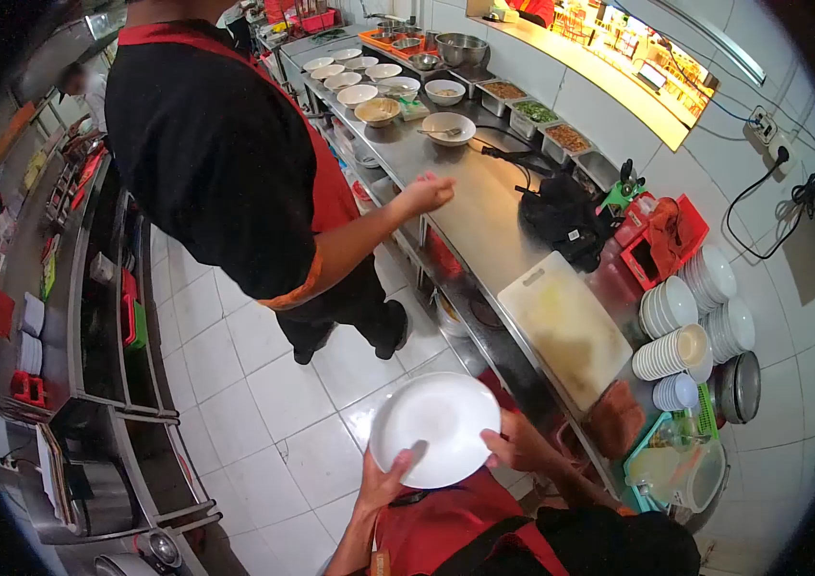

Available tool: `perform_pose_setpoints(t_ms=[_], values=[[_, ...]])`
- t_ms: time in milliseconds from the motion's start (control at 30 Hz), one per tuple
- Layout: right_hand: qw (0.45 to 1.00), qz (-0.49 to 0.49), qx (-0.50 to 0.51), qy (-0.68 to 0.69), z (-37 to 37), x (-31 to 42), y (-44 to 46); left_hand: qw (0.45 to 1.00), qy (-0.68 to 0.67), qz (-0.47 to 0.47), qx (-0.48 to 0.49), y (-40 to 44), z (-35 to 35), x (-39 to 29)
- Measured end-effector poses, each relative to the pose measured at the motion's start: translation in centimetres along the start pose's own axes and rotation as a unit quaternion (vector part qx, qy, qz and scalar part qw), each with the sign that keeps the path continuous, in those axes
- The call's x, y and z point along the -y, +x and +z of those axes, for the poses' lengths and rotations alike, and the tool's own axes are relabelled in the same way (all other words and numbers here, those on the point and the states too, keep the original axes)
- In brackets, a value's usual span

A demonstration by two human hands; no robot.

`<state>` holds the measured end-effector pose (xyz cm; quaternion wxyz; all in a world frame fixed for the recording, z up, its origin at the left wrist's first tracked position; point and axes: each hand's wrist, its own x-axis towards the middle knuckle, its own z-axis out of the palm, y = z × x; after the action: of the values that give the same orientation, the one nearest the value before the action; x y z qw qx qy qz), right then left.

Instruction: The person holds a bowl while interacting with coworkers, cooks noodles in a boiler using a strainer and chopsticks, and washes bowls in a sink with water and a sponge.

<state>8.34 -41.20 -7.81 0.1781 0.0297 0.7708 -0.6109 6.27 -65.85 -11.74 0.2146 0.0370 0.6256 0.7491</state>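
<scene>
A white plate (436, 422) is held level in front of my red apron, over the tiled floor. My left hand (385, 480) grips its near left rim, thumb on top and fingers hidden below. On the right rim, my right hand (515, 444) has its thumb over the edge and its other fingers mostly underneath. Nothing lies on the plate. To the right of my hands, the steel counter (484, 206) carries a stained white cutting board (566, 328).
A co-worker in a red apron (335, 182) stands ahead on the left, one hand over the counter. Several bowls (358, 94) and topping trays (534, 113) line the far counter. Stacked bowls (669, 357), a black bag (566, 221) and a red bin (662, 240) stand right.
</scene>
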Motion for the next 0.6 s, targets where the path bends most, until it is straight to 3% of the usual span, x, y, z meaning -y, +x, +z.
perform_pose_setpoints(t_ms=[33,67,133,200,300,333,367,467,500,533,600], values=[[0.998,-0.015,0.055,0.024,0.4,0.7,0.6,0.995,-0.033,-0.075,-0.052,-0.5,-0.8,0.6],[0.992,-0.008,0.116,0.041,0.6,0.4,1.5,0.995,-0.034,-0.076,-0.055,-1.0,-1.4,1.2],[0.983,-0.017,0.163,0.084,2.2,1.6,3.0,0.974,-0.162,-0.027,-0.159,-1.6,-2.9,2.0],[0.958,0.025,0.232,0.168,4.2,2.7,5.1,0.962,-0.184,-0.02,-0.198,-2.4,-4.9,2.5],[0.944,0.054,0.29,0.148,8.2,3.1,8.7,0.938,-0.207,-0.005,-0.278,-3.0,-8.5,1.6],[0.932,-0.021,0.296,0.207,10.6,0.3,10.5,0.934,-0.212,-0.006,-0.287,-3.3,-10.4,1.9],[0.92,0.033,0.328,0.214,12.1,2.4,11.7,0.93,-0.218,-0.008,-0.296,-3.7,-12.3,2.3],[0.91,0.061,0.377,0.159,17.6,5.7,16.1,0.921,-0.207,0.019,-0.329,-4.7,-18.7,2.5],[0.909,0.063,0.389,0.139,19.5,6.1,17.5,0.93,-0.136,0.029,-0.34,-5.0,-20.9,1.6],[0.914,0.038,0.397,0.075,21.6,6.6,19.1,0.917,-0.191,0.029,-0.348,-5.2,-22.8,0.2],[0.914,0.047,0.396,0.077,25.2,7.5,21.2,0.899,-0.25,0.03,-0.357,-5.7,-26.6,-1.0]])
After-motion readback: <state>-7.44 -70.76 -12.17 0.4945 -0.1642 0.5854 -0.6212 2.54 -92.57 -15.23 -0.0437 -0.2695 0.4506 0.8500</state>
